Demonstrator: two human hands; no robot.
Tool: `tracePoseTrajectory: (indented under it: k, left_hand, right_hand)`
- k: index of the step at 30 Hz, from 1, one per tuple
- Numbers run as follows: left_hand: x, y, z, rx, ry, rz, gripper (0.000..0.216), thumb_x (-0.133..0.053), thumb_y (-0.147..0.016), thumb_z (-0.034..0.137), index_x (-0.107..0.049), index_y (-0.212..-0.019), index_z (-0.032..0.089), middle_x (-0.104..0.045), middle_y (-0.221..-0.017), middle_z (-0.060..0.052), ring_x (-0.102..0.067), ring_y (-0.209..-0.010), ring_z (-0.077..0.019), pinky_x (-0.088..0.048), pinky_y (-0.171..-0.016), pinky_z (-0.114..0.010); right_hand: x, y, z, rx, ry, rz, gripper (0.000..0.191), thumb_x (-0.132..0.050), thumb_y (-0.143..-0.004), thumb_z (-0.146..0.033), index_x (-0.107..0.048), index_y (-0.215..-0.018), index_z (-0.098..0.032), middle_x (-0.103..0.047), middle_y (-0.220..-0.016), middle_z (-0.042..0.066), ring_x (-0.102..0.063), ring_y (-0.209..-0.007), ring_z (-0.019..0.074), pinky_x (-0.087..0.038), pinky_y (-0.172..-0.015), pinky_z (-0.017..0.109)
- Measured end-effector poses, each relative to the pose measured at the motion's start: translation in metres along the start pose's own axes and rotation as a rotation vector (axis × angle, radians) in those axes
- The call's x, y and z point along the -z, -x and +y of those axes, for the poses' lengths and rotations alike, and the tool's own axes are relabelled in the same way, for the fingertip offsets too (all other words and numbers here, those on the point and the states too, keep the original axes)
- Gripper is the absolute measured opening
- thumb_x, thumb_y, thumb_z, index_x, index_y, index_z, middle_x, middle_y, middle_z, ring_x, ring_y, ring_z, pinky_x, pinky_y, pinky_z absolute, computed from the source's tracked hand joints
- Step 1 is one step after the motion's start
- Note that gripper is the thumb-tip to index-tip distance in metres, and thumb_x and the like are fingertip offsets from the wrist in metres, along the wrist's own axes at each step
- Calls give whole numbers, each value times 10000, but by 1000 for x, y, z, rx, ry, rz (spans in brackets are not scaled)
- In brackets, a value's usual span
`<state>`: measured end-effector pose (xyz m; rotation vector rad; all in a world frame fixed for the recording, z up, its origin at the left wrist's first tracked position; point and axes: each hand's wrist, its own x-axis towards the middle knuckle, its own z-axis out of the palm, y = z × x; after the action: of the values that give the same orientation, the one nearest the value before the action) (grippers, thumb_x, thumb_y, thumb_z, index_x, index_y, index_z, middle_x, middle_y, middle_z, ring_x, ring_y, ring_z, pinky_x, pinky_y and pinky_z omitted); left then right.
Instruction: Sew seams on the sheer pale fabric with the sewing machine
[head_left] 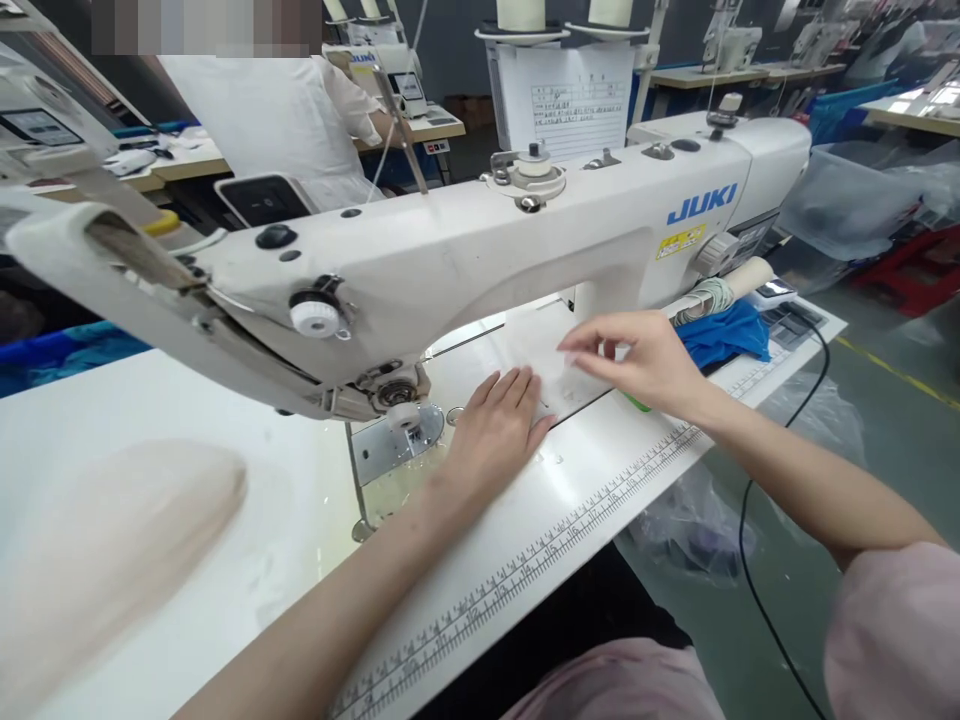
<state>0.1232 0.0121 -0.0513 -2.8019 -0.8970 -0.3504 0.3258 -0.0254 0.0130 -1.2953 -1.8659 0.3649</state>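
Observation:
My left hand (pixel 499 420) lies palm down on the white bed of the sewing machine (pixel 540 225), fingers stretched out and close to the needle area. Just right of it, above the bed, my right hand (pixel 637 360) has its thumb and fingers bent together in a pinch. Its fingertips are slightly blurred, and whatever they hold cannot be made out. Small pale bits show faintly on the bed below them. Left of my left hand are the shiny needle plate (pixel 386 445) and the presser area. A bit of a green object (pixel 636 402) peeks out beneath my right wrist.
A thread cone (pixel 750 275), pale cord and blue cloth (pixel 724 335) lie at the table's right end. A printed ruler (pixel 555 550) runs along the front edge. At left, a blurred skin-toned shape (pixel 135 550) crosses the table. A person in white (pixel 262 120) stands behind.

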Motion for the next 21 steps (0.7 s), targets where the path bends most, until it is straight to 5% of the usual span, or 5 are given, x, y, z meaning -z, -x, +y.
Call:
tracePoseTrajectory:
  k: [3,7,10,14,21]
  left_hand:
    - [2,-2,2,12,22,-15,477,-366,-986,347,-512,-1318,38,-496,-1410,-176,-486,-1306,-276,-370,-1125,-451]
    - [15,16,-1,-1,56,122,403,-405,-975,315,-546,-1274,84,-572,-1350,-140,-572,-1200,-280,-471,-999,-444]
    - [41,51,-5,65,182,200,281,-407,-973,292,-650,-941,153,-717,-952,-59,-661,-830,-208,-509,-694,-341]
    - [80,101,0,390,650,248,395,-400,-980,294,-495,-613,180,-502,-560,35,-471,-507,-88,-378,-513,-237]
    - [88,135,18,543,1080,27,205,-634,-843,372,-549,-778,197,-570,-727,24,-516,-669,-115,-427,-604,-234]
  right_hand:
    - [4,20,-37,-129,-288,-526,118,-714,-801,-280,-733,-770,-168,-692,-680,-14,-578,-584,77,-407,-541,189]
    - [-17,47,-66,-226,-442,-747,176,-745,-772,-280,-668,-687,-146,-586,-567,-52,-488,-520,42,-346,-481,161]
    - [-41,54,-71,-312,-639,-638,242,-747,-767,-325,-613,-664,-152,-543,-567,-60,-446,-529,46,-348,-490,174]
    - [-69,51,-79,-345,-816,-413,270,-734,-778,-352,-588,-650,-165,-522,-599,-58,-431,-552,55,-357,-516,195]
    - [-112,46,-97,-340,-915,-395,310,-678,-834,-358,-553,-618,-174,-489,-571,-61,-411,-541,60,-343,-524,212]
